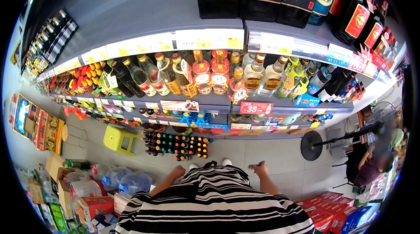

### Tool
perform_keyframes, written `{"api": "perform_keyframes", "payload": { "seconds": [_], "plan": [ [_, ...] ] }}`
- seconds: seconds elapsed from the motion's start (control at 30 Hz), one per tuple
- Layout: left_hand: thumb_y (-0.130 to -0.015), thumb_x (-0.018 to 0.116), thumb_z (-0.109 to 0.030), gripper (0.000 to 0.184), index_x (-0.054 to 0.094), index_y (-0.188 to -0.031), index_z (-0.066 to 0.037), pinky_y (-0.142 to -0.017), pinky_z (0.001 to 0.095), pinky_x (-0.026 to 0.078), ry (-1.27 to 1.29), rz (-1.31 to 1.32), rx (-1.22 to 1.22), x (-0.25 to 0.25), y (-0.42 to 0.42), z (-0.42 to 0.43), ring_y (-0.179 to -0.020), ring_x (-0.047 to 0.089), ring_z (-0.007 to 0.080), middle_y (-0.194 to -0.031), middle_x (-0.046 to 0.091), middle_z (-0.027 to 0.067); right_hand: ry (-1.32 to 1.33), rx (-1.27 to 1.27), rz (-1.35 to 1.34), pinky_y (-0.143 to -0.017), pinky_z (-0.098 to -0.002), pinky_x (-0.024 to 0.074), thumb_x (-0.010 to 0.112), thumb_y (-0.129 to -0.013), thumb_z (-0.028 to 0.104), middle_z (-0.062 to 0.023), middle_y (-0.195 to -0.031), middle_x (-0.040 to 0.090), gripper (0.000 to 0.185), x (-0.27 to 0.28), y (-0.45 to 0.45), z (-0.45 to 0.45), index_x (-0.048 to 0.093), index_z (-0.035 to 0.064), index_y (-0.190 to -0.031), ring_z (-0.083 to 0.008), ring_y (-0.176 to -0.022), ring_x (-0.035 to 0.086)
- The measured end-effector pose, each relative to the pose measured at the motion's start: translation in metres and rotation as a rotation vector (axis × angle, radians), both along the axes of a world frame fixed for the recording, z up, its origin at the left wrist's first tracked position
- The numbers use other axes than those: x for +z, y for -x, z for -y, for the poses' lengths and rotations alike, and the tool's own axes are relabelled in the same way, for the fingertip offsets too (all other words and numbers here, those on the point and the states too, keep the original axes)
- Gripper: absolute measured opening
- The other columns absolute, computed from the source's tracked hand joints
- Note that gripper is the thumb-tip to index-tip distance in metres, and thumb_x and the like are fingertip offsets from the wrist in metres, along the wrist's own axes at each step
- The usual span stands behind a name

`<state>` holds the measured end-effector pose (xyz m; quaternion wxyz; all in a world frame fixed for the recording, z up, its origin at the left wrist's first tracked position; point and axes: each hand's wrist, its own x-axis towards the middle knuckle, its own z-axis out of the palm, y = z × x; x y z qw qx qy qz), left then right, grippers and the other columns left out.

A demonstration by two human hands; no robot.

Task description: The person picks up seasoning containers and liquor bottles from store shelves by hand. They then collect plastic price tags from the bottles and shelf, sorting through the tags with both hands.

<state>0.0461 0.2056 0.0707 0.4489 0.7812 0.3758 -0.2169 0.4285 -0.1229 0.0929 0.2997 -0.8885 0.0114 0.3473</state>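
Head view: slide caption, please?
Left hand lowered, right hand holding a small dark object, before grey shelves of glass bottles and a green plastic stool.

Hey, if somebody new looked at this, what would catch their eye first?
Probably the black boxes with big white writing, at the top of the view, above a shelf packed with bottles. Next, the bright green stool on the floor at left. Low in the middle, the striped shirt stands out, with the right hand holding something small beside it.
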Motion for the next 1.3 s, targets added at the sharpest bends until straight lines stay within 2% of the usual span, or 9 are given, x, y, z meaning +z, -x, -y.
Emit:
{"api": "perform_keyframes", "payload": {
  "seconds": [0.13, 0.23, 0.37, 0.43, 0.57, 0.7, 0.8, 1.1, 1.3],
  "plan": [
    [-0.078, 0.055, -0.016, 0.018, 0.064, -0.072, -0.002, -0.064, 0.0407, 0.05, -0.369, 0.086, -0.606, 0.009, 0.001, -0.002, -0.074, 0.062, 0.0295, -0.073, 0.063, 0.0126, 0.029, 0.106, 0.013, -0.049, -0.0331, 0.0512, 0.074, -0.066, 0.023, -0.0119, -0.073, 0.06, 0.044, -0.03, -0.008, 0.006, 0.047, 0.001, -0.093, -0.0206, -0.051, 0.06],
    [-0.074, 0.059, -0.016, 0.012, 0.065, -0.072, -0.005, -0.069, 0.0409, 0.05, -0.415, 0.042, -0.596, 0.007, -0.003, 0.006, -0.081, 0.061, 0.0294, -0.076, 0.063, 0.0128, 0.06, 0.157, 0.049, -0.05, -0.0337, 0.0518, 0.074, -0.065, 0.023, -0.0115, -0.074, 0.06, 0.044, -0.009, -0.011, 0.003, 0.047, 0.0017, -0.093, -0.0211, -0.053, 0.061],
    [-0.073, 0.06, -0.016, 0.012, 0.064, -0.075, -0.006, -0.071, 0.0412, 0.05, -0.156, 0.032, -0.098, 0.019, -0.013, 0.029, -0.083, 0.06, 0.0302, -0.079, 0.063, 0.0123, 0.158, 0.293, 0.03, -0.052, -0.0338, 0.0522, 0.075, -0.065, 0.023, -0.012, -0.077, 0.06, 0.046, -0.049, -0.033, 0.012, 0.046, 0.0019, -0.094, -0.0218, -0.057, 0.062],
    [-0.073, 0.06, -0.018, 0.014, 0.064, -0.077, -0.006, -0.072, 0.0418, 0.05, -0.25, -0.007, -0.325, 0.019, -0.019, 0.038, -0.084, 0.059, 0.0303, -0.082, 0.063, 0.0126, 0.188, 0.282, -0.021, -0.067, -0.0358, 0.0512, 0.081, -0.058, 0.033, -0.0146, -0.086, 0.061, 0.06, -0.051, -0.045, 0.012, 0.049, 0.0018, -0.098, -0.0269, -0.079, 0.06],
    [-0.08, 0.052, -0.019, 0.022, 0.061, -0.083, 0.0, -0.073, 0.0411, 0.05, 0.121, -0.065, 0.505, 0.033, -0.034, 0.083, -0.078, 0.062, 0.031, -0.083, 0.062, 0.0154, 0.237, 0.433, -0.062, -0.075, -0.0383, 0.0505, 0.083, -0.054, 0.039, -0.0178, -0.096, 0.059, 0.068, -0.047, -0.072, 0.003, 0.05, 0.0015, -0.099, -0.031, -0.09, 0.059],
    [-0.079, 0.049, -0.028, 0.034, 0.06, -0.084, 0.003, -0.076, 0.0456, 0.047, -0.016, -0.08, 0.429, 0.028, -0.028, 0.117, -0.083, 0.061, 0.0386, -0.085, 0.063, 0.0227, 0.179, 0.463, -0.042, -0.071, -0.0399, 0.0514, 0.082, -0.054, 0.038, -0.0184, -0.087, 0.06, 0.065, -0.023, -0.09, -0.016, 0.048, -0.0004, -0.094, -0.031, -0.085, 0.06],
    [-0.077, 0.049, -0.032, 0.039, 0.061, -0.088, 0.003, -0.08, 0.0468, 0.045, -0.241, 0.024, -0.007, -0.056, 0.022, 0.138, -0.09, 0.059, 0.0405, -0.089, 0.062, 0.026, 0.147, 0.428, -0.183, -0.064, -0.042, 0.052, 0.081, -0.055, 0.037, -0.0183, -0.082, 0.06, 0.062, -0.002, -0.095, -0.039, 0.048, 0.0013, -0.094, -0.0318, -0.077, 0.061],
    [-0.077, 0.05, -0.03, 0.037, 0.062, -0.091, 0.002, -0.083, 0.0448, 0.044, -0.116, -0.091, 0.353, -0.04, 0.039, 0.179, -0.095, 0.057, 0.0393, -0.095, 0.061, 0.025, 0.138, 0.649, 0.065, -0.048, -0.0371, 0.0521, 0.079, -0.06, 0.029, -0.0185, -0.084, 0.059, 0.051, -0.048, -0.084, -0.064, 0.046, 0.007, -0.092, -0.027, -0.056, 0.06],
    [-0.077, 0.053, -0.031, 0.036, 0.063, -0.09, 0.001, -0.078, 0.0437, 0.046, -0.109, -0.079, 0.718, 0.024, 0.02, 0.193, -0.088, 0.061, 0.0367, -0.087, 0.063, 0.0236, 0.248, 0.884, 0.024, -0.07, -0.0408, 0.0509, 0.078, -0.056, 0.035, -0.0186, -0.098, 0.057, 0.057, -0.029, -0.072, -0.075, 0.05, 0.0076, -0.098, -0.0335, -0.083, 0.06]
  ]
}}
